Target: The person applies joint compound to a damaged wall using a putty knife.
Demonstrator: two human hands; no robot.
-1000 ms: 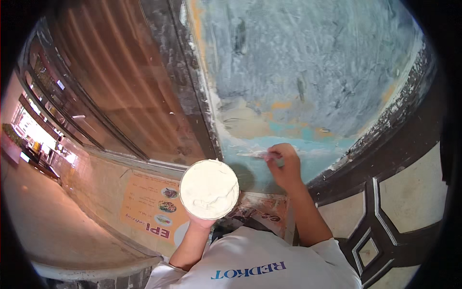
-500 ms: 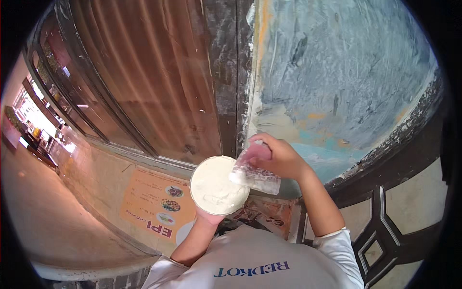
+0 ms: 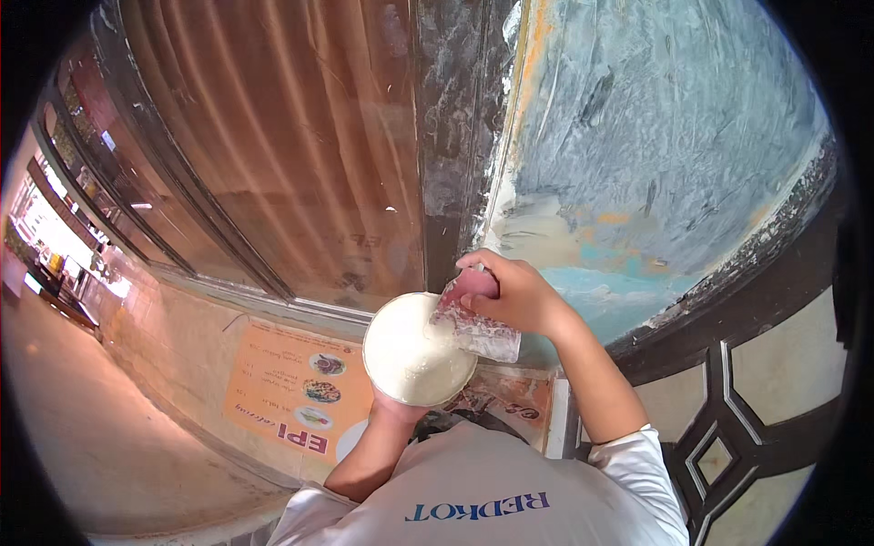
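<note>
A round tub of creamy white paste rests on my left hand, which supports it from beneath. Most of those fingers are hidden under the tub. My right hand is closed around a flat, reddish-pink scraper with a clear-looking, paste-smeared lower edge. The scraper is tilted over the right side of the tub, its left corner at the paste. Whether that corner is sunk into the paste or just touching it, I cannot tell.
Ahead on the right stands a wall with patchy grey-blue coating. A dark frame post separates it from a brown-tinted window on the left. Below the window lies an orange printed banner; dark patterned panelling is at right.
The scraper has shifted slightly left over the tub, and the white lump seen on its edge no longer shows. The paste surface looks smoother. The wall and post appear farther right in view.
</note>
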